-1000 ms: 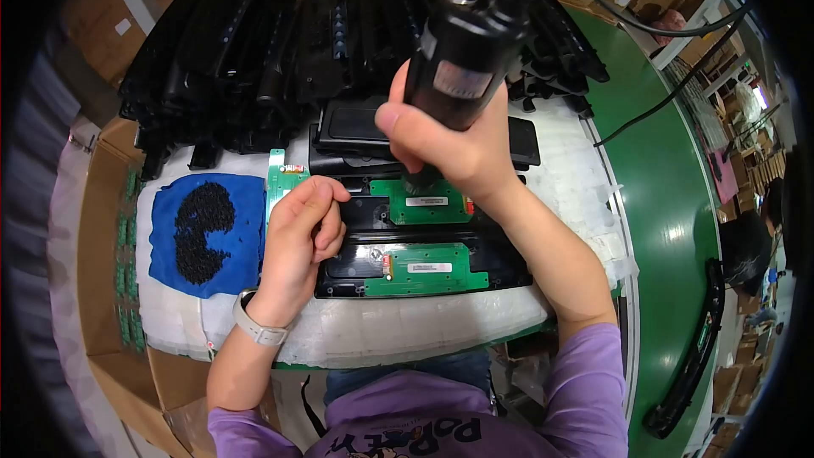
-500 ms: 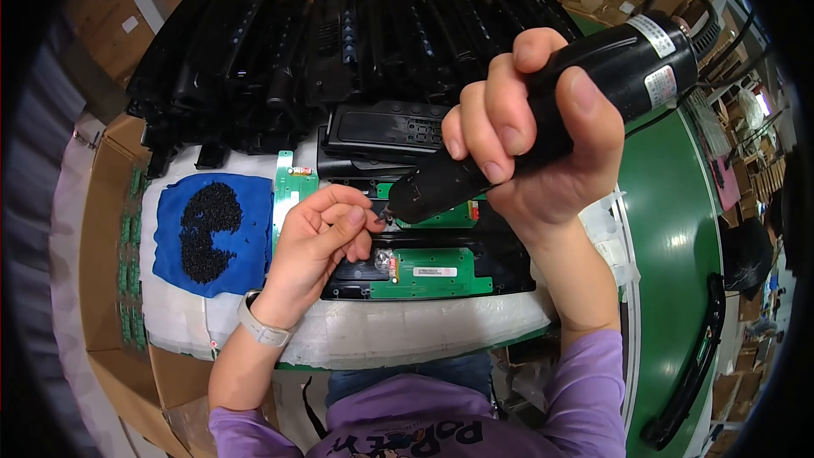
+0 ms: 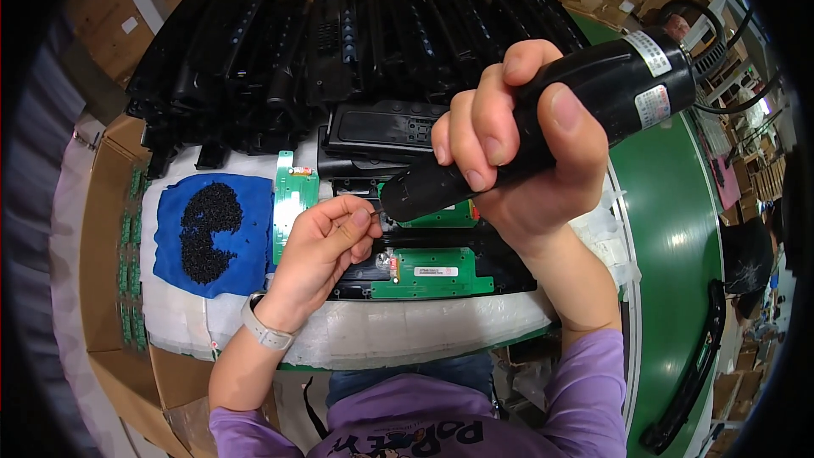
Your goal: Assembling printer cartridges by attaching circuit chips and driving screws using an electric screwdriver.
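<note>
My right hand [image 3: 530, 140] is wrapped round a black electric screwdriver [image 3: 627, 89], its nose pointing down and left. At that nose, my left hand [image 3: 335, 233] pinches thumb and forefinger together; whatever lies between them is too small to make out. Under both hands lie two black plastic housings [image 3: 509, 267]. The nearer one carries a green circuit board [image 3: 407, 286] with a white label; the farther one's green board [image 3: 437, 219] is partly hidden by the screwdriver and my hands. A heap of small black screws [image 3: 208, 246] rests on a blue cloth [image 3: 174, 242] to the left.
Another green board [image 3: 292, 191] lies beside the cloth. Several black housings [image 3: 280, 59] stand stacked across the back. At the left, a cardboard box [image 3: 97, 288] holds more boards. A green conveyor [image 3: 670, 288] on the right bears a long black part [image 3: 691, 382].
The screwdriver and my right hand have shifted slightly left and down. My left hand has moved slightly right and down, its fingers still pinched by the tool's nose.
</note>
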A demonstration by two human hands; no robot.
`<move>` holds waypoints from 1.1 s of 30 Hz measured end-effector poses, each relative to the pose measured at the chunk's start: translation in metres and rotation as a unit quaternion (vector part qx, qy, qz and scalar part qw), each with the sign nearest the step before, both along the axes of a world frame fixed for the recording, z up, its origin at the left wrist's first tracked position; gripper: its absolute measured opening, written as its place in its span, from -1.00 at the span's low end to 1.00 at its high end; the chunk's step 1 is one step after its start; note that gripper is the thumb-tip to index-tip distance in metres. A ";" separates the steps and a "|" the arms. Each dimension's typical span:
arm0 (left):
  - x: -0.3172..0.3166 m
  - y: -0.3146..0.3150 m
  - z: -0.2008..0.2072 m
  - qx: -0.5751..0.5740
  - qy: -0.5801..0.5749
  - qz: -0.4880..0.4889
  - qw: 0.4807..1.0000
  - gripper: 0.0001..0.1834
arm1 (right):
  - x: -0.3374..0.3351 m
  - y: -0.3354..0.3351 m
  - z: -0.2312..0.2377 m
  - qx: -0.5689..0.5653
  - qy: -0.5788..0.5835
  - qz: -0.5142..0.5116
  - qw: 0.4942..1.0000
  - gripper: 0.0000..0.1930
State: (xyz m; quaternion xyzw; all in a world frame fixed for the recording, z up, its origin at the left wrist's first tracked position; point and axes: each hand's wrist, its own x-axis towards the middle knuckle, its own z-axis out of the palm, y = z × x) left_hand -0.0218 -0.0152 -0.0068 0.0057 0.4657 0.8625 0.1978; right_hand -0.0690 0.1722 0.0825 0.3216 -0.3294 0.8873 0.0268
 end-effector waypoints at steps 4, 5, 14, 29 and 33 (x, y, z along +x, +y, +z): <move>0.000 0.000 -0.001 -0.012 0.004 -0.005 1.000 -0.81 | -0.004 0.007 -0.005 0.090 0.036 -0.006 0.995 -0.69; 0.000 -0.001 -0.001 -0.025 0.011 -0.005 1.000 -0.80 | -0.004 0.007 -0.005 0.089 0.036 -0.006 0.995 -0.69; 0.007 0.009 0.009 -0.248 0.153 0.064 0.954 -0.75 | -0.013 0.007 -0.005 0.062 -0.044 0.054 0.996 -0.77; -0.004 0.002 0.009 -0.074 0.037 0.127 0.988 -0.78 | -0.014 -0.006 -0.017 0.270 -0.041 -0.046 0.961 -0.80; -0.004 -0.003 0.009 -0.092 0.034 0.095 0.991 -0.76 | -0.006 -0.011 -0.014 0.272 -0.043 -0.051 0.960 -0.85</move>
